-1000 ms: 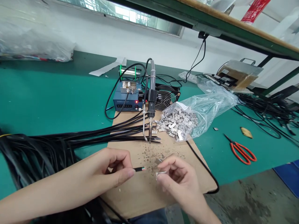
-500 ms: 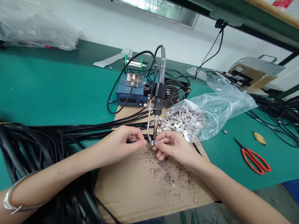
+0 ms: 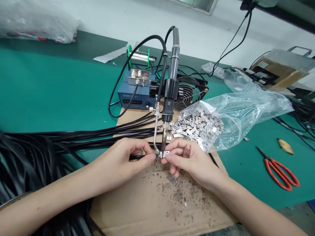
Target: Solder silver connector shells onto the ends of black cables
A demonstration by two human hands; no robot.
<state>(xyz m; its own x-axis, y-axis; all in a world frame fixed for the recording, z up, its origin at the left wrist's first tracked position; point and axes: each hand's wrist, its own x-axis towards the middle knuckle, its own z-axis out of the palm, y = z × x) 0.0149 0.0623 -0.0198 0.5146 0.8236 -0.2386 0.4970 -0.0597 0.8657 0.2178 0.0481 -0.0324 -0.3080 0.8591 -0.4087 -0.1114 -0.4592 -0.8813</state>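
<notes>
My left hand (image 3: 137, 155) pinches a black cable (image 3: 136, 157) near its end, where short coloured wires show. Between the thumb and fingers of my right hand (image 3: 185, 157) is a small silver USB connector (image 3: 165, 153), its back end facing the cable. The wire ends meet or nearly meet the connector; exact contact is too small to tell. Right above them points the tip of a soldering iron (image 3: 169, 101), held upright in a stand. A thin bent metal solder feed tube (image 3: 155, 137) ends beside the tip.
Behind stands a blue soldering station (image 3: 134, 95) with a solder spool (image 3: 139, 58) and a fan (image 3: 183, 98). A clear bag (image 3: 246, 111) spills USB connectors (image 3: 197, 126). Red-handled scissors (image 3: 280, 172) lie right. Black cables (image 3: 31, 154) pile up left. Cardboard (image 3: 137, 203) with brown specks lies beneath.
The view has tilted down and moved closer. My left hand has brought the cable end up against or close to the connector, while my right hand still pinches the connector under the iron.
</notes>
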